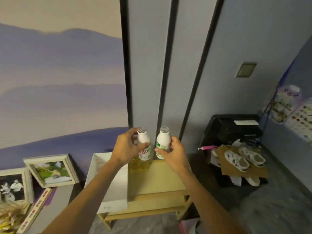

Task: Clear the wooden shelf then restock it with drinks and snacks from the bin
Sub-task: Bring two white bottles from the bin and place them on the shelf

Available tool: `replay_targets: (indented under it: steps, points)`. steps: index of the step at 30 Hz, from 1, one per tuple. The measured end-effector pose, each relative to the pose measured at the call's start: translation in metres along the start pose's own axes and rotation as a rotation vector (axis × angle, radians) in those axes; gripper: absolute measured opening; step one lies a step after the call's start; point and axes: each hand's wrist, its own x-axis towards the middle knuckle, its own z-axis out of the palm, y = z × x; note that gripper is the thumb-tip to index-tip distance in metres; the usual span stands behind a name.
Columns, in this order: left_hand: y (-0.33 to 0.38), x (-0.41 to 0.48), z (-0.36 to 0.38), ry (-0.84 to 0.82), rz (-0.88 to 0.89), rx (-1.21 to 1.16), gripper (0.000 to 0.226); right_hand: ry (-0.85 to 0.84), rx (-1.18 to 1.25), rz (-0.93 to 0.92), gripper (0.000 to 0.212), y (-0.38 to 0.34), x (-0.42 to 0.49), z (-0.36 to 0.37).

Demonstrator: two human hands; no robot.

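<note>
1. The left hand [125, 149] is closed round a white bottle [143, 141]. Its fingers curl behind the bottle's shoulder and the thumb lies across the front.
2. The right hand [175, 153] grips a second white bottle [163, 141], with the thumb pressed over the lower label.
3. Both bottles are upright, side by side but apart, over the back edge of the wooden shelf [158, 178]. Whether their bases touch its top cannot be told.
4. A yellow drink bottle [137, 165] stands at the shelf's back left corner, partly hidden behind the left hand's bottle.
5. A white box [109, 186] sits against the shelf's left side, with framed pictures [52, 170] further left.
6. Well to the shelf's right is a black crate [226, 130]. In front of it, white shoes [244, 160] lie on cardboard [253, 173], with a pink-handled tool [208, 147] nearby.
7. Each held bottle has a silvery foil cap. The left one's label shows red and green lettering, and the right one's is mostly green.
</note>
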Motion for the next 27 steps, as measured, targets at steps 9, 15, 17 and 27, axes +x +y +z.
replay_targets:
  steps: [9, 15, 17, 27]
  points:
    - [-0.075, 0.048, 0.13, 0.003, -0.158, -0.045, 0.063, -0.009, -0.037, 0.081, 0.06, 0.129, 0.067, 0.007]
    - [-0.179, 0.073, 0.231, 0.082, -0.227, 0.049, 0.054, -0.089, -0.013, 0.092, 0.063, 0.267, 0.13, 0.048]
    - [-0.216, 0.074, 0.263, 0.104, -0.243, 0.072, 0.052, -0.101, -0.004, 0.1, 0.06, 0.316, 0.142, 0.067]
    - [-0.297, 0.072, 0.331, 0.248, -0.273, 0.147, 0.046, -0.1, 0.064, 0.14, 0.061, 0.432, 0.159, 0.134]
